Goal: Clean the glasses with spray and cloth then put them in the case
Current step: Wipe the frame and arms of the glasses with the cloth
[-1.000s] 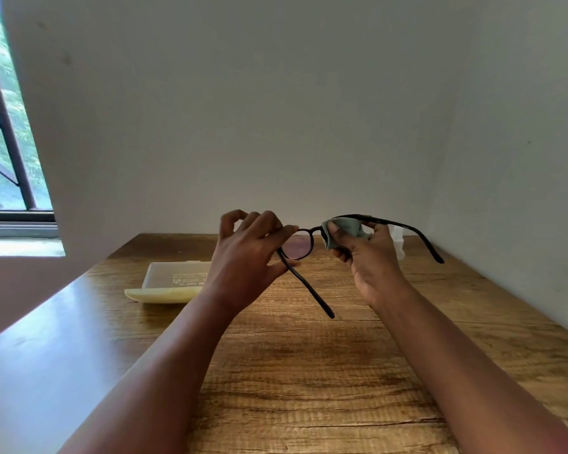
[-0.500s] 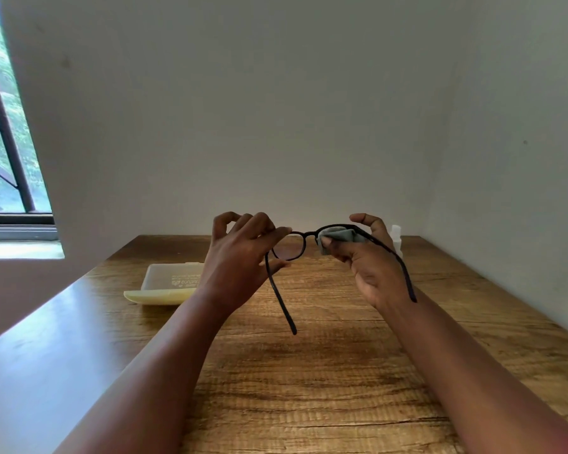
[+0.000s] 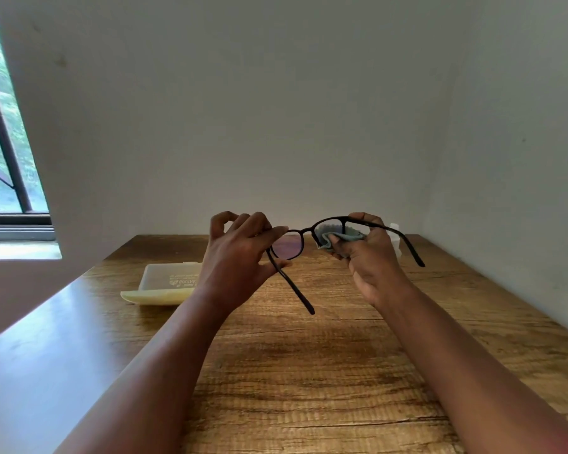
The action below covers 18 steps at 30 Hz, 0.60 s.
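Black-framed glasses point(image 3: 300, 231) hang in the air above the wooden table point(image 3: 309, 371), temples unfolded toward me. My left hand point(image 3: 240, 253) pinches the frame at its left corner by the hinge. My right hand point(image 3: 368, 253) holds a small grey cloth point(image 3: 336, 239) pressed against the right lens, thumb on one side and fingers behind. A translucent cream glasses case point(image 3: 164, 283) lies on the table to the left, behind my left forearm. A white spray bottle point(image 3: 396, 239) stands behind my right hand, mostly hidden.
White walls close in the table at the back and right. A barred window point(image 3: 4, 152) with a sill is at the far left. The table's left edge runs diagonally toward me.
The glasses have turned so the front faces more squarely away from me, and the right temple now sticks out to the right. The cloth has shifted on the right lens.
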Each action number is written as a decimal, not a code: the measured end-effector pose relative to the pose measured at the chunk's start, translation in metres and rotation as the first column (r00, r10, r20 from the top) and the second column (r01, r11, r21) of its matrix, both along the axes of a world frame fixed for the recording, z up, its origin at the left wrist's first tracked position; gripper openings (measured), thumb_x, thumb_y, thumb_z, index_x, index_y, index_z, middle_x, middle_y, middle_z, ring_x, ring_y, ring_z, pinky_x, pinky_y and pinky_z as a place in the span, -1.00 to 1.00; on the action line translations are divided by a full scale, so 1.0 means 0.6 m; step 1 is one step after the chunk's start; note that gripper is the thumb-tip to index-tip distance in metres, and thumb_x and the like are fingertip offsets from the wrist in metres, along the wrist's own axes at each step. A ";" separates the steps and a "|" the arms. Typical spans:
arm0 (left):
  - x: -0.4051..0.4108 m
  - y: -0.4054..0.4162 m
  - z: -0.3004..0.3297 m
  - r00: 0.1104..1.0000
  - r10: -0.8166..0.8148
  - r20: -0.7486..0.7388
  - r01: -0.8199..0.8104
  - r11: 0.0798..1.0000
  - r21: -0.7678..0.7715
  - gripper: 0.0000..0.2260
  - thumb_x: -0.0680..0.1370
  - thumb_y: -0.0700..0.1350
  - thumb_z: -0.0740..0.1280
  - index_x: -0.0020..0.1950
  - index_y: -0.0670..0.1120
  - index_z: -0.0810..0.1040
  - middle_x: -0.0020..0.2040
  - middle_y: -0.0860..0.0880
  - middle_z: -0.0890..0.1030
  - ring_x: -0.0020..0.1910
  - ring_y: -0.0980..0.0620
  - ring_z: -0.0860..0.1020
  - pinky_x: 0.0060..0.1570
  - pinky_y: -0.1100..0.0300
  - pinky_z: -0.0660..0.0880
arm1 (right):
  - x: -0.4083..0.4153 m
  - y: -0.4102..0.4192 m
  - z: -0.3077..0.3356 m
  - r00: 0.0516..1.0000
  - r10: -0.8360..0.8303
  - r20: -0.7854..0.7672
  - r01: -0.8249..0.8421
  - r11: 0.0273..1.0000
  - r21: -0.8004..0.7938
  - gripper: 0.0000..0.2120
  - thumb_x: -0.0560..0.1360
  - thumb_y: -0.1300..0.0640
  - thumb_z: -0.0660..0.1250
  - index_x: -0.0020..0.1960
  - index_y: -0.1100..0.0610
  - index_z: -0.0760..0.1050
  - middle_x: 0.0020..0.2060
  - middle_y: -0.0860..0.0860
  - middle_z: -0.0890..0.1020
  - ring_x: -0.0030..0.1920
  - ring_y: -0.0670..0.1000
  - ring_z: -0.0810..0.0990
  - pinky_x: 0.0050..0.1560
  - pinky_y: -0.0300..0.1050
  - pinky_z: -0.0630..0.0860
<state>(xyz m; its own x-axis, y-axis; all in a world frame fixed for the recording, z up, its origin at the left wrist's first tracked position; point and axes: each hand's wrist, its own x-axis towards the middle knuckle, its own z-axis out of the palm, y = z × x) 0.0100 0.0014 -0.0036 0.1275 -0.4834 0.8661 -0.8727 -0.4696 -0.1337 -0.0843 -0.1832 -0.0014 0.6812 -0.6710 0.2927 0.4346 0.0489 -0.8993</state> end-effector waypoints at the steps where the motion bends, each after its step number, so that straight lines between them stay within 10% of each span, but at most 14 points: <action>1: 0.000 0.000 0.000 1.000 0.000 -0.002 0.000 1.000 0.006 -0.55 0.31 0.11 0.56 0.15 0.01 0.64 -0.09 0.03 0.55 -0.06 0.00 0.54 0.17 0.03 0.20 | 0.000 0.000 -0.001 1.000 0.002 -0.004 -0.002 1.000 -0.001 -0.49 0.37 0.54 0.40 0.05 -0.01 0.41 0.10 0.23 0.60 0.10 0.13 0.64 -0.09 -0.08 0.61; 13: -0.003 -0.005 0.000 1.000 -0.020 0.017 0.020 1.000 0.021 -0.55 0.31 0.08 0.57 0.15 -0.03 0.64 -0.09 0.02 0.55 -0.07 -0.03 0.55 0.17 0.01 0.22 | 0.004 0.004 -0.003 0.998 -0.058 0.035 0.058 0.998 0.021 -0.62 0.48 0.22 0.46 0.24 0.25 0.44 0.12 0.24 0.62 -0.02 0.10 0.66 -0.37 -0.23 0.53; 18: -0.006 -0.007 0.000 0.999 -0.037 0.014 0.036 0.999 0.013 -0.57 0.35 0.16 0.43 0.14 -0.01 0.65 -0.11 0.04 0.54 -0.08 0.00 0.53 0.18 0.03 0.22 | -0.001 0.004 -0.002 0.999 -0.040 0.034 0.039 0.999 0.021 -0.85 0.57 0.22 0.34 0.07 0.10 0.39 -0.18 0.07 0.69 -0.24 -0.06 0.69 -0.36 -0.19 0.54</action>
